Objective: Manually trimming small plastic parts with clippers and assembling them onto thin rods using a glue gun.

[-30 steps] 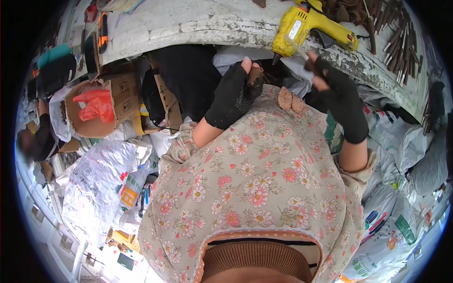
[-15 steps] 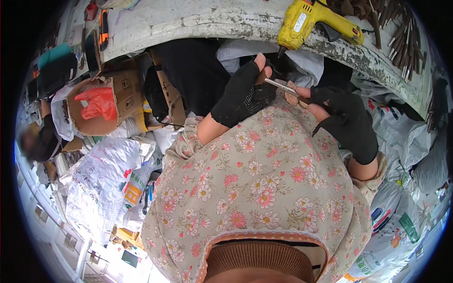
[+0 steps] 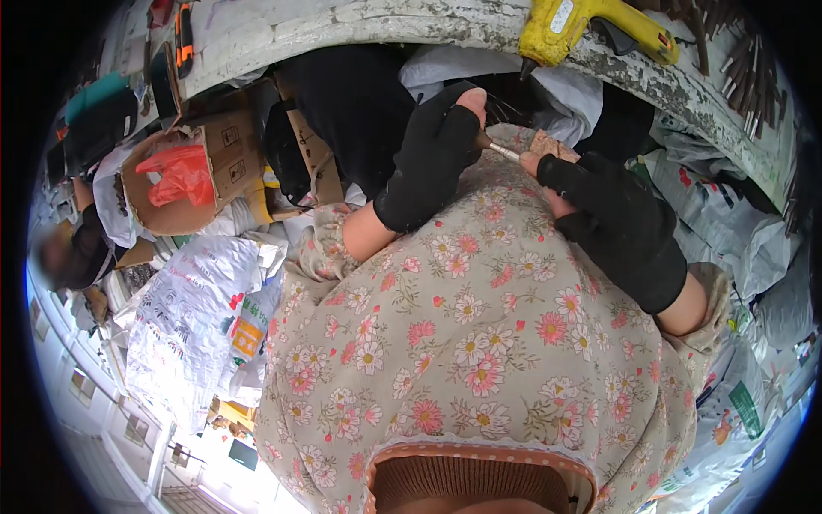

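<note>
Yellow plastic up top, the glue gun (image 3: 548,38) at the bench's edge, and nearer the wearer than its dark nozzle, slightly to the left, sits the slender rod (image 3: 503,152), bridging two black fingerless gloves! Right hand (image 3: 625,218), nearer the wearer than the gun and off to its right, has thumb and finger pinched on the rod's right end. Left hand (image 3: 432,150), well left of the nozzle, is curled, thumb up, the rod's brown tip meeting it; what's inside that curl, or how firmly it grips, I cannot tell. The hands are apart, just the rod between them.

Now, the handling: looks light and fairly stiff, this one, pale and perhaps smooth along the middle, so it might roll under bare fingertips. Best hold, I'd judge, is the thicker right end, leaving the brown tip unsqueezed, as that could be delicate. Fine wiry strands (image 3: 507,107), left of the nozzle and a little nearer the wearer, look springy and easily bent. Right of the gun, brown sticks (image 3: 753,77) lie heaped on the bench!
</note>
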A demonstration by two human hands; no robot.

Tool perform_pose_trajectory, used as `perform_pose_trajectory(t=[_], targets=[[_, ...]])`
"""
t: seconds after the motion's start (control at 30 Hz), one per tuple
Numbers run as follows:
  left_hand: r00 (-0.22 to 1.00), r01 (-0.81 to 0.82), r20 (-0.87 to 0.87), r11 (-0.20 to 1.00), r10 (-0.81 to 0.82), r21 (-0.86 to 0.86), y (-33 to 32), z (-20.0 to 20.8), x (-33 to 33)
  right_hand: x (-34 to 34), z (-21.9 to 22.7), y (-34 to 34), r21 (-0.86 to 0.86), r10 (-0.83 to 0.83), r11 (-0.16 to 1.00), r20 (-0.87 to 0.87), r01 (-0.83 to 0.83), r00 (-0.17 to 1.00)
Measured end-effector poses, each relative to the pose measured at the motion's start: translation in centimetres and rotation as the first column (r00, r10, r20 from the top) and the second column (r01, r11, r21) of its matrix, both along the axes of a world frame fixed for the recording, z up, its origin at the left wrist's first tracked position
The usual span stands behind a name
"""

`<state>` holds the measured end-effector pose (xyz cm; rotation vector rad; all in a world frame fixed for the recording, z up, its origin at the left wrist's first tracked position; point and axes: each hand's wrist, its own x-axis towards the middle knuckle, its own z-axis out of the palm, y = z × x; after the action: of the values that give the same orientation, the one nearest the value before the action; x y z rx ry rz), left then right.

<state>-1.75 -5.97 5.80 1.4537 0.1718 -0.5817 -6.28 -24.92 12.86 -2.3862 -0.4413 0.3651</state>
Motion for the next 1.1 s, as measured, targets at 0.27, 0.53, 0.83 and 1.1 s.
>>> perform_pose_trajectory(t=[0.27, 0.53, 0.83, 1.1], targets=[[0.530, 0.079, 0.739, 0.892, -0.416, 0.445, 1.5, -3.8, 1.4, 0.5, -8.0, -0.8, 0.302, -0.054, 0.951, -0.035, 0.062, 0.998], [0.454, -0.173, 0.799, 0.840, -0.395, 0.514, -1.6, -1.8, 6.2, 3.1, -24.8, 0.4, 0.627, -0.031, 0.539, -0.652, 0.562, 0.757], [0.252, -0.373, 0.681, 0.580, -0.687, 0.724, -3.4, -4.7, 15.3, 2.8, -16.1, -3.3, 0.199, 0.108, 0.979, -0.369, -0.035, 0.923], [0.677, -0.324, 0.728, 0.847, -0.103, 0.421, -2.5, -3.1, 9.3, 11.2, -9.1, -15.1, -0.077, -0.374, 0.770, 0.751, 0.634, 0.545]])
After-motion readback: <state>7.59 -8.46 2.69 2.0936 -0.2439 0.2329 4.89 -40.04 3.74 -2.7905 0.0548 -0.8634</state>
